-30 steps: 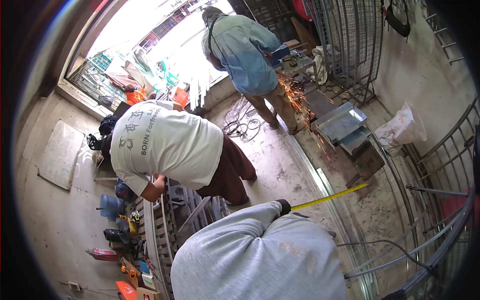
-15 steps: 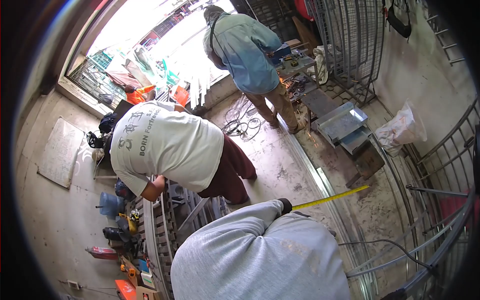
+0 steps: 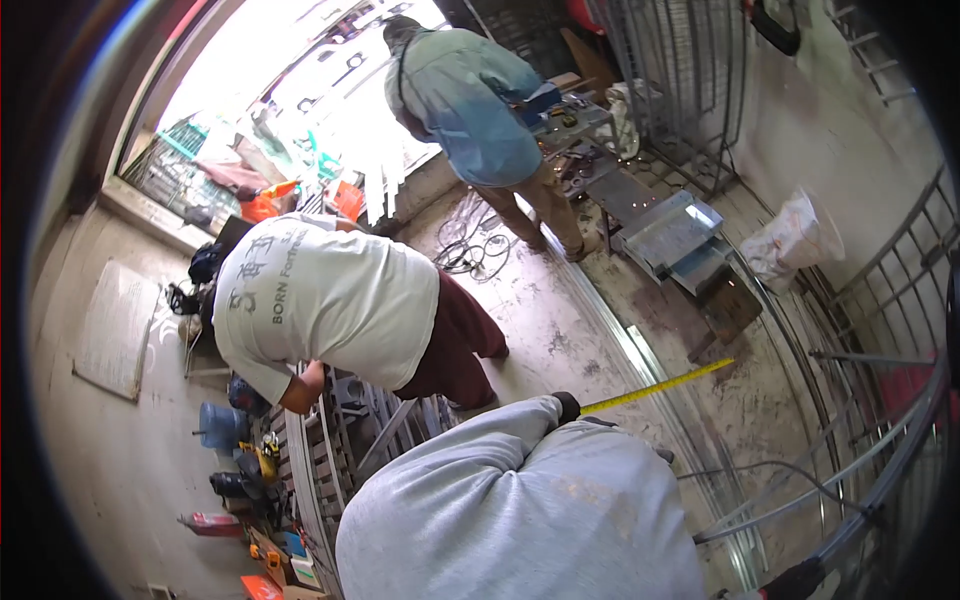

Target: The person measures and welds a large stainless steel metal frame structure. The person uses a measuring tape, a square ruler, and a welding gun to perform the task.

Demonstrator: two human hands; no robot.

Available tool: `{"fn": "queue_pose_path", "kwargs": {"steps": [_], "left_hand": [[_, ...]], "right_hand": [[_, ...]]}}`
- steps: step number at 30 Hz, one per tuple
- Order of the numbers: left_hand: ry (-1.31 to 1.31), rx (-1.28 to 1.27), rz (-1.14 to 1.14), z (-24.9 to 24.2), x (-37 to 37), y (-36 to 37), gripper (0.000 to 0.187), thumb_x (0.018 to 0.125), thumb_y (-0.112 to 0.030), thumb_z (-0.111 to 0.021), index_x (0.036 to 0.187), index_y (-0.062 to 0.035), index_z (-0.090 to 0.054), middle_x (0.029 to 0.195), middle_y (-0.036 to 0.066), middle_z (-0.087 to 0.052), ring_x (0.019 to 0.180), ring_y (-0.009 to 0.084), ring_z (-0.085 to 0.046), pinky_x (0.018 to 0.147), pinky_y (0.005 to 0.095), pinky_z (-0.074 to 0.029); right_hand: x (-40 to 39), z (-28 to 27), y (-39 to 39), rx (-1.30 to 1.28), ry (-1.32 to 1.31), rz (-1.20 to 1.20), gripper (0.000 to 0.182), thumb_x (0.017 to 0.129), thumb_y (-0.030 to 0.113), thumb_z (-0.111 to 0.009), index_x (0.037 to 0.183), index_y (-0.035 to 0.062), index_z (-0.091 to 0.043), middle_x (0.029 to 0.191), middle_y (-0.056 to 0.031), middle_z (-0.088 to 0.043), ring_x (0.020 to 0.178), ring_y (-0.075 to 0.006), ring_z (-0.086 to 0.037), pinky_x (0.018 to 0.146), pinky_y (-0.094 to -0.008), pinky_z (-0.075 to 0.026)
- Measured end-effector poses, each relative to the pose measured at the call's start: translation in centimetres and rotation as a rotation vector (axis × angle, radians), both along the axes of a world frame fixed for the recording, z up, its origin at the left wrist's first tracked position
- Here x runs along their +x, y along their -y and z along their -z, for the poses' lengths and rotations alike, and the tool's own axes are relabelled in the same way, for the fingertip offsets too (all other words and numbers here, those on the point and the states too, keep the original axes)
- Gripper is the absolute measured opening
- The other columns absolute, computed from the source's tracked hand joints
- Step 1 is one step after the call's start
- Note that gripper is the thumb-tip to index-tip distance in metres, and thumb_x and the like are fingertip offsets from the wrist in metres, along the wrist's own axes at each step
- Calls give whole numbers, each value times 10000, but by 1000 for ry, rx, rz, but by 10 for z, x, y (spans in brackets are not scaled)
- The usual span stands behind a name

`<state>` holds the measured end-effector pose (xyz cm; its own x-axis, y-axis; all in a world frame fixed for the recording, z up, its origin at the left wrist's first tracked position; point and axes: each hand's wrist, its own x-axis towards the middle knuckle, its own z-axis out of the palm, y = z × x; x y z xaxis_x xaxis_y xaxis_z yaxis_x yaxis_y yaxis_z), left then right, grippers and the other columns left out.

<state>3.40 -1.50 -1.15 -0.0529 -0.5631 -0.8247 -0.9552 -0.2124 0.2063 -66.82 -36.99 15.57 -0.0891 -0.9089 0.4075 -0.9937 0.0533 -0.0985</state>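
At the bottom right edge, a dark shape with red on it (image 3: 797,579), perhaps my gloved right hand, lies against a curved metal bar (image 3: 850,535). It is blurred and cut off, so its fingers cannot be made out. My left hand is out of sight. Just in front of me, a person in a grey top (image 3: 510,510) bends forward. That person's dark-covered hand (image 3: 567,406) is at the near end of a yellow tape measure (image 3: 665,385). The extended blade crosses long metal strips (image 3: 640,350) on the floor.
A person in a white T-shirt (image 3: 330,300) bends over a slatted metal frame (image 3: 325,450). Another in a blue shirt (image 3: 470,100) stands by a workbench (image 3: 600,120), sparks nearby. Coiled cables (image 3: 475,245), a metal box section (image 3: 675,235) and leaning bars (image 3: 920,250) surround the floor.
The whole view has shifted slightly. The dark shape at the bottom right shows more and sits against the bar. The tape measure stays extended, and the other people keep much the same poses.
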Motion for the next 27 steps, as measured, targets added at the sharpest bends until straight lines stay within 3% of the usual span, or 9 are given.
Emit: {"fn": "queue_pose_path", "kwargs": {"steps": [1,2,5,6,8,19,23,24,27], "left_hand": [[14,-72,-31,-3,0,-5,309,917,-320,-634,1056,-131,-835,1088,152,-799,1023,364,-768,894,457,-605],[6,-140,-29,9,-3,-9,312,965,-302,-586,1048,-123,-827,1063,166,-798,997,373,-771,892,463,-606],[-14,-235,-117,33,15,-12,366,947,-399,-588,1003,-125,-824,1016,188,-788,979,383,-765,859,498,-611],[-30,-242,-135,30,22,-6,366,947,-399,-588,1003,-125,-824,1016,188,-788,978,383,-765,858,498,-610],[-64,-232,-187,26,16,15,366,948,-399,-587,1004,-125,-823,1015,188,-788,977,384,-765,857,498,-610],[-136,-252,-149,-3,-4,84,366,954,-401,-586,1009,-125,-820,1009,189,-785,969,387,-763,852,501,-609],[-150,-259,-138,-13,-3,85,366,955,-402,-585,1011,-125,-818,1007,190,-785,967,388,-762,850,502,-608],[-154,-257,-142,-16,-4,83,366,956,-402,-585,1011,-125,-818,1006,190,-784,966,388,-762,850,502,-608],[-151,-260,-161,-28,-2,77,366,957,-403,-585,1012,-125,-817,1005,191,-784,964,389,-762,849,503,-608]], "right_hand": [[-25,25,14,116,-120,25,626,1107,399,-586,1643,119,-422,1669,-123,-455,1506,-327,-474,1262,-479,-354],[-21,28,19,113,-544,180,469,1117,392,-545,1482,106,-615,1485,-91,-649,1338,-272,-633,1130,-377,-484],[-5,42,16,-319,-837,85,368,1134,342,-509,1356,106,-682,1287,-74,-724,1147,-214,-702,965,-387,-574],[4,49,20,-180,-240,97,310,1067,290,-614,1255,86,-753,1195,-117,-767,1057,-274,-726,937,-432,-563],[56,-35,4,-406,99,-10,231,983,319,-733,1031,94,-751,979,-137,-745,908,-347,-715,810,-478,-554],[61,-90,18,-511,263,253,472,918,460,-731,1177,66,-731,1041,-226,-745,949,-425,-719,836,-530,-572],[53,-84,99,-340,600,215,829,988,623,-593,1586,71,-435,1422,-363,-604,1343,-408,-620,1087,-481,-503],[66,-138,103,101,691,323,914,970,643,-587,1565,-34,-433,1365,-357,-647,1281,-449,-651,1055,-469,-531],[57,-109,159,39,670,564,911,898,702,-590,1413,-48,-548,1348,-394,-627,1307,-482,-619,1076,-527,-510]]}}
